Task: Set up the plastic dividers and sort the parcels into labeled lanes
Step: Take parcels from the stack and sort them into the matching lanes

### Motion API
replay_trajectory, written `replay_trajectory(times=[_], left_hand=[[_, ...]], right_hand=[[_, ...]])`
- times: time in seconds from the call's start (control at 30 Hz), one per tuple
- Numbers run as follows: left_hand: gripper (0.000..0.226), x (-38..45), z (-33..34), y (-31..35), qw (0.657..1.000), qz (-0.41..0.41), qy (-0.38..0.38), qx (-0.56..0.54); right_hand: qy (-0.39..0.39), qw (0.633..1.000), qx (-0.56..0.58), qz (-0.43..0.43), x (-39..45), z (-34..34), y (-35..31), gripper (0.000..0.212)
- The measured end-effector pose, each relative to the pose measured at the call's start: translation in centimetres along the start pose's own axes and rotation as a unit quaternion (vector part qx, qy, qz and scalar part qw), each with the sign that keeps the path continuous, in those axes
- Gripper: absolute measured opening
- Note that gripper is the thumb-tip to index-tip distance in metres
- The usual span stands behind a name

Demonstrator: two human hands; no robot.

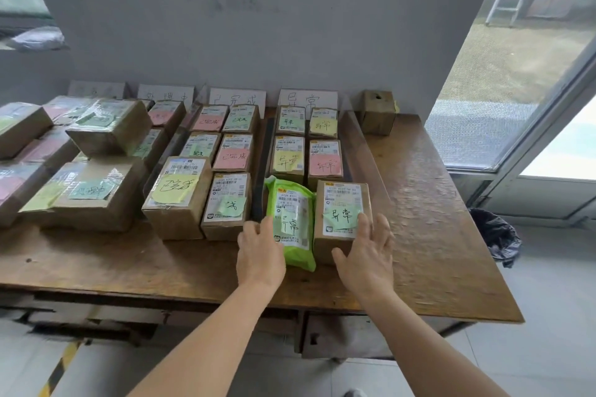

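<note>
I am resting my left hand (260,253) on the near left edge of the green bag (292,222), fingers loosely spread along its side. My right hand (366,259) is lying flat with fingers apart against the front corner of the brown box (342,213) just beside it. Both parcels are sitting on the wooden table (435,219), in the rightmost lane, right of a dark divider (262,167).

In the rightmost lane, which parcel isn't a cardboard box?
The green plastic mailer bag at the lane's front left, under the left hand. The other five there, including the front box the right hand touches, are brown cardboard.
</note>
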State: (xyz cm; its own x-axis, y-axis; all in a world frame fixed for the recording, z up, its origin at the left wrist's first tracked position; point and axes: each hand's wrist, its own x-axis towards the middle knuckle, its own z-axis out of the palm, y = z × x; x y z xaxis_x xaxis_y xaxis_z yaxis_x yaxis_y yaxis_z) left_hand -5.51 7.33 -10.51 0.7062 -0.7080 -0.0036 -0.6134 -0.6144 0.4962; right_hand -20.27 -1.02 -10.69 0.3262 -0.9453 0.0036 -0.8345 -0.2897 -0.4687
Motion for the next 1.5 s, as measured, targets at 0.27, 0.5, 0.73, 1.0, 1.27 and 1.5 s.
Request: replay_trajectory(times=[0.27, 0.5, 0.73, 1.0, 1.27, 1.5], left_hand=[[0.063, 0.4, 1.3, -0.9, 0.958, 0.203, -0.137, 0.147], [0.058, 1.5, 1.3, 0.3, 0.965, 0.189, -0.119, 0.141], [0.056, 2.5, 2.1, 1.3, 0.971, 0.172, -0.103, 0.131], [0.055, 3.4, 1.6, 1.6, 0.971, 0.164, -0.127, 0.115], [0.076, 3.8, -0.2, 3.0, 0.973, 0.171, -0.124, 0.096], [0.072, 5.6, -3.5, 7.0, 0.972, 0.214, -0.069, 0.071]], right_hand=[[-0.005, 0.974, -0.155, -0.164, 1.1, -0.6, 0.5, 0.066], [-0.035, 0.97, -0.135, -0.201, 3.4, -2.2, 0.4, 0.055], [-0.025, 0.971, -0.112, -0.211, 4.7, -2.3, -0.2, 0.051], [-0.037, 0.972, -0.116, -0.201, 5.0, -2.2, -0.3, 0.055], [-0.042, 0.978, -0.12, -0.167, 4.5, -3.2, -0.4, 0.083], [0.004, 0.984, -0.094, -0.152, 6.2, -6.6, -0.7, 0.083]])
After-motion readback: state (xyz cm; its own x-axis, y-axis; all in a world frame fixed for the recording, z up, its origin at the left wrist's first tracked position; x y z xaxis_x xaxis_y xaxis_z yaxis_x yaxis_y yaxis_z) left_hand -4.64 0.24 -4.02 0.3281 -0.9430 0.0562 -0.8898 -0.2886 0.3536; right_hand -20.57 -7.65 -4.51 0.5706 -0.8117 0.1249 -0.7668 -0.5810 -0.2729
